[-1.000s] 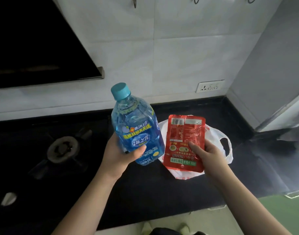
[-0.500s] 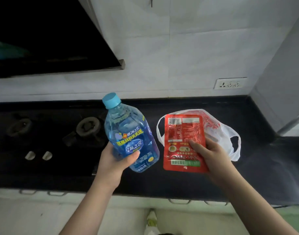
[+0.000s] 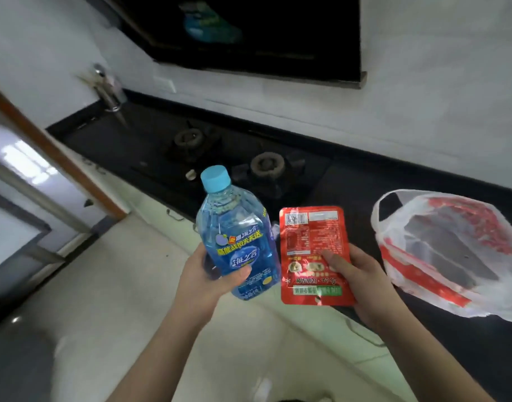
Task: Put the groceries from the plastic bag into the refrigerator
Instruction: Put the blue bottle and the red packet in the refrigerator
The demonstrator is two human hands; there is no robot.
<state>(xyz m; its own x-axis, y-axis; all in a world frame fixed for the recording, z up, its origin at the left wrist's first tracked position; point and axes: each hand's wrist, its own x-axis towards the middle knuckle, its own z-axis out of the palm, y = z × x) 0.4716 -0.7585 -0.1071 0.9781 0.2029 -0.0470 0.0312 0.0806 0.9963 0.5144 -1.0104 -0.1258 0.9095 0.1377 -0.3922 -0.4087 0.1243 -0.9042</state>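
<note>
Bottle first, on the left: our left hand wraps its lower half, thumb across the label, cap tilted away from us. Risk as we see it: grip sits low on a full, smooth bottle, so a quick turn toward the fridge could let it slide or tip out. Label is blue w/ yellow and white Chinese lettering; we make out 海之言 in the white oval, the rest too small. Next, the pouch, pinched by our right hand, thumb on the front, fingers behind. It's flat and glossy, held near its lower right edge only, so it could flop or slip when that hand has to work a fridge door; both hands are full, which is prob. the main snag. Pouch shows a barcode top left and dense print upside down, not legible. Far right, the bag lies on the counter, apart from both hands. Fridge not in view.
</note>
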